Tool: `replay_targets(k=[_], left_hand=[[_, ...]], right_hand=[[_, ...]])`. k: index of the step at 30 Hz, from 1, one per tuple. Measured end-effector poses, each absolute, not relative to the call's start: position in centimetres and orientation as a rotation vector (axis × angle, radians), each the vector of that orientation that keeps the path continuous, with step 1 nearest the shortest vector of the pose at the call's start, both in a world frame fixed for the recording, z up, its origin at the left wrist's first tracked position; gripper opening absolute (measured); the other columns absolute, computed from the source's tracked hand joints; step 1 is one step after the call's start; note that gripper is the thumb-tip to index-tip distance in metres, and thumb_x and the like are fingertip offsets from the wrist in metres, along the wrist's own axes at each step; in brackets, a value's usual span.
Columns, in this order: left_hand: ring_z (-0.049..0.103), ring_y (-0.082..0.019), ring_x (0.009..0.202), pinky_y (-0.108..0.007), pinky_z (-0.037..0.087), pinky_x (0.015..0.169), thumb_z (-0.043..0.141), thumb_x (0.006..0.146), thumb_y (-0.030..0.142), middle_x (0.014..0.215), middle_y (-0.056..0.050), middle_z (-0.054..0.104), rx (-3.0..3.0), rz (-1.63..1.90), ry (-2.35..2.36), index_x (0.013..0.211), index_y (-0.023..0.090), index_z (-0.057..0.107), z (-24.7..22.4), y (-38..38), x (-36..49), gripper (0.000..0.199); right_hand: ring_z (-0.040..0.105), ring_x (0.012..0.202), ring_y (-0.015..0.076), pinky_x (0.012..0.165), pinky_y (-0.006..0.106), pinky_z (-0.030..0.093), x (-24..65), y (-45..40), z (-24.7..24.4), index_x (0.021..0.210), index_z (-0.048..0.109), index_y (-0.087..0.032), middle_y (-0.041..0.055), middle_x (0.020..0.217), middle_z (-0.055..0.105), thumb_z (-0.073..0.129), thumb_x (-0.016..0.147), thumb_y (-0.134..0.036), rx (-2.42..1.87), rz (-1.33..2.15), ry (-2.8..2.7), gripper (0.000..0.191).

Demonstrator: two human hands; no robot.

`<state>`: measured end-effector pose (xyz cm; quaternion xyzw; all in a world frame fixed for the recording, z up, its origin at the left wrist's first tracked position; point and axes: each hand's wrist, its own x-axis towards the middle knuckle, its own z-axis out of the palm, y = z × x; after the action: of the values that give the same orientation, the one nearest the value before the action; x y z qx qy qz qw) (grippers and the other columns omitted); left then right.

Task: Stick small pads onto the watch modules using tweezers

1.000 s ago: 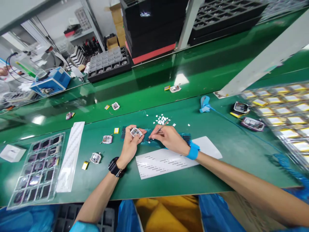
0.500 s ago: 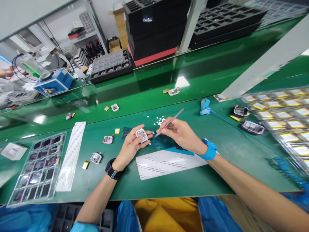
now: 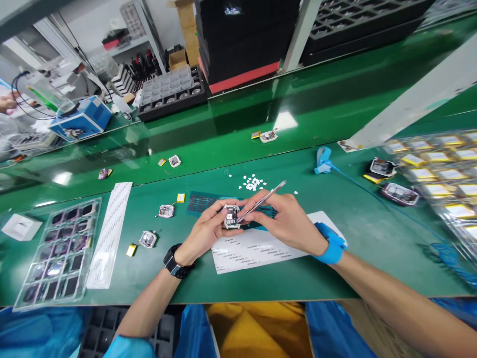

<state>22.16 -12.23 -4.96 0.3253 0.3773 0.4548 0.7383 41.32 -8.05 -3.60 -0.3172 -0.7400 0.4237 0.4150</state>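
The tool (image 3: pixel 265 199), pinched in the right hand (image 3: pixel 290 221), now reaches the case (image 3: pixel 231 217), which the left hand (image 3: pixel 202 232) grasps.

A small, white-rimmed, rounded-square case (image 3: pixel 231 217) with exposed dark and silvery electronics rests in the left hand (image 3: pixel 208 229), open face up. A slender silver metal tool (image 3: pixel 265 198), gripped by the right hand (image 3: pixel 292 221), slants down leftward, its tip at the case's right side; contact is unclear.
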Motion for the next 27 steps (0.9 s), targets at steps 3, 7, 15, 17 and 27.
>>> replay_targets(k=[3, 7, 15, 17, 27], left_hand=[[0.072, -0.016, 0.089, -0.026, 0.063, 0.077, 0.079, 0.081, 0.038, 0.108, -0.004, 0.071, 0.698, 1.007, 0.821, 0.111, 0.023, 0.071, -4.85, -12.37, 22.39, 0.034], [0.071, -0.016, 0.091, -0.027, 0.063, 0.079, 0.077, 0.083, 0.036, 0.113, -0.005, 0.071, 0.687, 1.008, 0.830, 0.112, 0.023, 0.072, -4.88, -12.46, 22.48, 0.033], [0.070, -0.016, 0.091, -0.029, 0.063, 0.081, 0.074, 0.086, 0.034, 0.110, -0.005, 0.070, 0.696, 1.017, 0.818, 0.113, 0.022, 0.070, -5.05, -12.45, 22.46, 0.029], [0.070, -0.016, 0.092, -0.029, 0.062, 0.081, 0.073, 0.086, 0.034, 0.111, -0.004, 0.070, 0.695, 1.018, 0.818, 0.113, 0.022, 0.069, -5.04, -12.46, 22.46, 0.029], [0.070, -0.016, 0.094, -0.031, 0.059, 0.088, 0.071, 0.073, 0.007, 0.113, -0.003, 0.071, 0.691, 1.036, 0.825, 0.117, 0.023, 0.066, -4.49, -12.68, 22.58, 0.047]], right_hand=[[0.074, 0.081, 0.0211, 0.075, 0.034, 0.060, 41.30, -8.04, -3.83, 0.080, 0.072, -0.025, 0.0004, 0.081, 0.076, 0.068, 0.089, -0.038, -0.789, 1.035, -1.888, 0.016], [0.073, 0.079, 0.0206, 0.076, 0.034, 0.059, 41.28, -8.00, -3.94, 0.079, 0.072, -0.026, -0.0001, 0.080, 0.075, 0.067, 0.090, -0.038, -0.800, 1.011, -1.908, 0.017], [0.074, 0.081, 0.0204, 0.076, 0.033, 0.057, 41.10, -8.16, -3.92, 0.081, 0.071, -0.025, -0.0001, 0.081, 0.076, 0.065, 0.093, -0.040, -0.787, 0.963, -1.928, 0.020], [0.074, 0.082, 0.0209, 0.077, 0.035, 0.056, 41.06, -8.19, -3.98, 0.082, 0.070, -0.024, 0.0001, 0.082, 0.076, 0.064, 0.093, -0.040, -0.788, 0.938, -1.944, 0.021], [0.074, 0.086, 0.0208, 0.076, 0.032, 0.059, 40.76, -8.59, -4.03, 0.085, 0.070, -0.023, 0.0017, 0.087, 0.076, 0.064, 0.095, -0.034, -0.726, 0.924, -1.902, 0.016]])
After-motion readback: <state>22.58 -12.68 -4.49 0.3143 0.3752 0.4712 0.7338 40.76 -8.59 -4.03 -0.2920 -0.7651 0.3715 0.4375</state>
